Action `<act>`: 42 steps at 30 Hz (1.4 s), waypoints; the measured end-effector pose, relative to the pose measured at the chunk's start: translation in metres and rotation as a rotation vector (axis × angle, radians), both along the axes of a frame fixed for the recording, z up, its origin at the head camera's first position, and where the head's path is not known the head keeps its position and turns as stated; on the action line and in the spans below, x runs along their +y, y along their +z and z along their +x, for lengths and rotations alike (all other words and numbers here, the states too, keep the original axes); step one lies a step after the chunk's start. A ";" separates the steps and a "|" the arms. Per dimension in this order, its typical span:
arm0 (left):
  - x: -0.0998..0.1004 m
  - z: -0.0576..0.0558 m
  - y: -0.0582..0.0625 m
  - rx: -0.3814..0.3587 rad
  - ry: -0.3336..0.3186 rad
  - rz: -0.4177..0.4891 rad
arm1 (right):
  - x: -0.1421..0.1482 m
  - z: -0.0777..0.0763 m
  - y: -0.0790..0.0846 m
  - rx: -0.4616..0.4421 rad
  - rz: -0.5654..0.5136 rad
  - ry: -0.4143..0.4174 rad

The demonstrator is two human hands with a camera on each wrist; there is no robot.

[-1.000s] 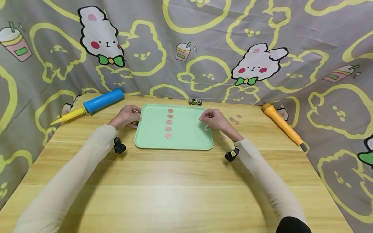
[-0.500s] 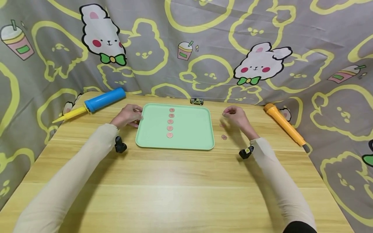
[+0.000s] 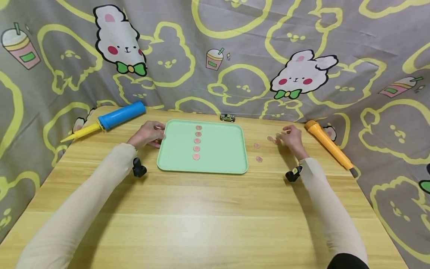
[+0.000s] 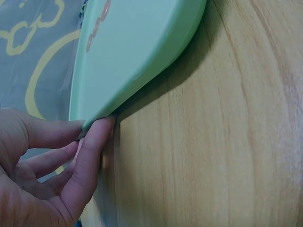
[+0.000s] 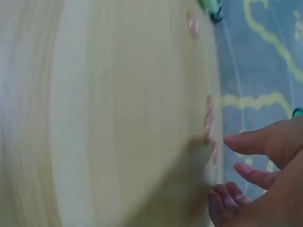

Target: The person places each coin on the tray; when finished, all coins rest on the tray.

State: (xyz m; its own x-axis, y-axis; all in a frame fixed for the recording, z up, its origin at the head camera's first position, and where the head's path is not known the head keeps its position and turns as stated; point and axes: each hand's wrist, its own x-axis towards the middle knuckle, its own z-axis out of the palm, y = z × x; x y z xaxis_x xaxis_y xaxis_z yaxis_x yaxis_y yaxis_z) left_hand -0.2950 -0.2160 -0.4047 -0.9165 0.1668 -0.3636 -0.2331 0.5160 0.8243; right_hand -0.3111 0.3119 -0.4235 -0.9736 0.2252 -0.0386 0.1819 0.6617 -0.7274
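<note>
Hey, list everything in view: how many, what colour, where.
tray: one, mint green, near centre
coins on tray: five, copper, one column
loose coins: at least four, copper, right of tray
toy car: one, green-black, behind tray
pump-like tool: one, blue and yellow, far left
microphone-like stick: one, orange, far right
table: one, light wood, under tray
cloth: one, grey, yellow-patterned, behind table
wrist devices: two, black, one per wrist
dark object: one, black, bottom right
sleeves: two, cream, both arms
left grip: one, bare, pinching tray's left rim
right grip: one, bare, beside loose coins
</note>
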 end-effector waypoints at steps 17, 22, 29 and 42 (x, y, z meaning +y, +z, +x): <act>-0.005 0.004 0.002 -0.009 -0.016 0.010 | 0.014 -0.009 -0.008 -0.056 0.073 0.116; -0.001 0.003 0.002 -0.009 -0.020 0.006 | 0.017 -0.011 -0.004 -0.038 0.030 0.125; 0.001 0.003 0.003 -0.004 -0.023 0.010 | 0.001 -0.018 -0.002 0.070 0.011 0.111; 0.003 0.001 0.003 -0.001 -0.024 -0.003 | -0.016 -0.017 0.000 0.119 0.235 0.174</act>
State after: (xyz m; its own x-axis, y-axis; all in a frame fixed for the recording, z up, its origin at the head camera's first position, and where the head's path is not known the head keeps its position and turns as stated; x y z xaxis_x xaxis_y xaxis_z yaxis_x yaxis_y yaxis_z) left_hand -0.2936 -0.2134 -0.4018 -0.9121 0.1874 -0.3647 -0.2213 0.5238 0.8226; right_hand -0.3285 0.2961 -0.4233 -0.9928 0.0445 0.1111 -0.0256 0.8279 -0.5603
